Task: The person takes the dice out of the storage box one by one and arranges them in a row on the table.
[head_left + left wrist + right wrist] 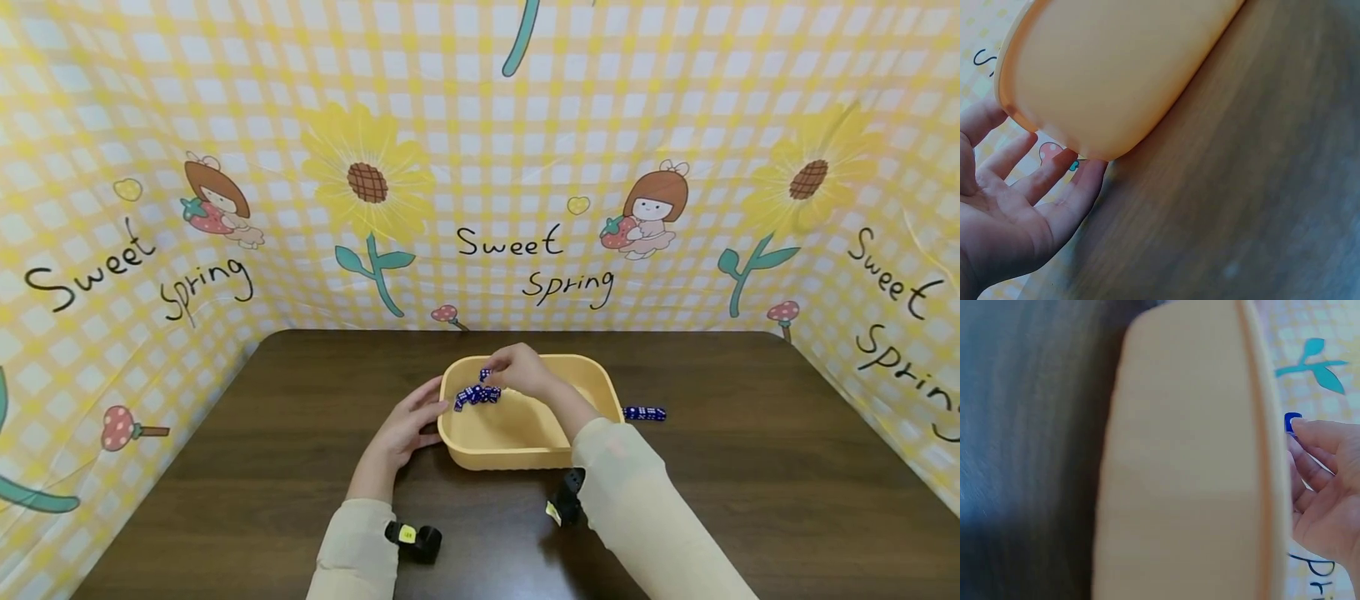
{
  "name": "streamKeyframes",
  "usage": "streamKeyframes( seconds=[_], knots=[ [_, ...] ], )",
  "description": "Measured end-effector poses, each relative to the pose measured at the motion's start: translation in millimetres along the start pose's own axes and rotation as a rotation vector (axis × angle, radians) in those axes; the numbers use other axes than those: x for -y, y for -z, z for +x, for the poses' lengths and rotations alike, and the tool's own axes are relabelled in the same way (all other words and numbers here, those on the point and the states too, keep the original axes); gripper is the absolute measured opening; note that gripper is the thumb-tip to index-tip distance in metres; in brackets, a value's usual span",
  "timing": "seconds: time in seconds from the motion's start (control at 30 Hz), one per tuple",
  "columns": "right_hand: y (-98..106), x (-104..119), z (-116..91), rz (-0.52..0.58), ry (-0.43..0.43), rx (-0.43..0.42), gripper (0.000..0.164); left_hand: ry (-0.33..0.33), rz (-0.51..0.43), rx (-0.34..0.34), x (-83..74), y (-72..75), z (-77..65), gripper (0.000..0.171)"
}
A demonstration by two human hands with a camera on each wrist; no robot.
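Note:
A yellow plastic bin [517, 458] stands on the table in the head view. My left hand [411, 421] is at its left end; in the left wrist view the fairly straight fingers [1054, 172] touch the outer wall and rim. Over the bin's left half, my right hand [521, 368] pinches a blue die with white dots [485, 375] between thumb and fingertips. The same die [1292, 422] shows past the bin's rim in the right wrist view. Below that hand, several blue dice [476, 395] lie clustered inside the bin.
A short row of blue dice [647, 413] lies on the dark wooden table [720, 475], just right of the bin. Patterned yellow checked cloth [480, 167] surrounds the table at the back and sides. Black wrist cameras [420, 542] hang beside both sleeves.

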State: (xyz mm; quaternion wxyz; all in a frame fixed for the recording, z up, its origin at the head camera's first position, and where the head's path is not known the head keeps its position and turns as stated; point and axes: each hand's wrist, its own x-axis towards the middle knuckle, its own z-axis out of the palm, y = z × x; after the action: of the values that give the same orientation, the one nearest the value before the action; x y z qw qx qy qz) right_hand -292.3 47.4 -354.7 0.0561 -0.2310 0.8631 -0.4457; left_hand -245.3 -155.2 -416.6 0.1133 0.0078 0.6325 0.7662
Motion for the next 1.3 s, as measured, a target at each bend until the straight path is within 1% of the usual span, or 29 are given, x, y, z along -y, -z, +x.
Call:
streamKeyframes(
  seconds=[0.1,0.23,0.37,0.47,0.67,0.83,0.93,1.07,1.23,1.3],
  knots=[
    [10,-2,-1,0.016,-0.018,-0.030,0.016,0.008,-0.006,-0.007,0.5,0.3,-0.3,0.052],
    [27,-4,-6,0.038,-0.014,-0.055,0.014,0.009,-0.003,-0.012,1.3,1.0,0.0,0.051],
    [46,-9,-14,0.078,-0.013,-0.068,0.014,0.016,-0.004,-0.009,1.6,1.8,-0.1,0.049],
    [60,-13,-22,0.094,-0.031,-0.097,0.016,0.020,-0.002,-0.006,1.5,1.9,-0.4,0.049],
    [88,-25,-39,0.065,-0.068,-0.160,0.022,0.021,0.005,-0.018,1.1,1.2,-1.2,0.050],
    [109,-38,-55,0.026,-0.110,-0.178,0.028,0.021,-0.001,-0.011,0.7,0.5,-0.6,0.049],
    [120,-46,-64,0.009,-0.110,-0.187,0.028,0.015,0.002,-0.001,0.6,0.7,-0.3,0.050],
    [131,-57,-79,-0.023,-0.084,-0.214,0.025,0.013,0.001,0.004,0.1,0.5,0.1,0.051],
    [139,-74,-98,-0.064,-0.109,-0.232,0.025,0.023,-0.001,-0.011,0.0,-0.3,1.2,0.051],
    [142,-80,-105,-0.061,-0.121,-0.232,0.026,0.026,-0.002,-0.017,0.0,-0.8,1.4,0.051]
  ],
)
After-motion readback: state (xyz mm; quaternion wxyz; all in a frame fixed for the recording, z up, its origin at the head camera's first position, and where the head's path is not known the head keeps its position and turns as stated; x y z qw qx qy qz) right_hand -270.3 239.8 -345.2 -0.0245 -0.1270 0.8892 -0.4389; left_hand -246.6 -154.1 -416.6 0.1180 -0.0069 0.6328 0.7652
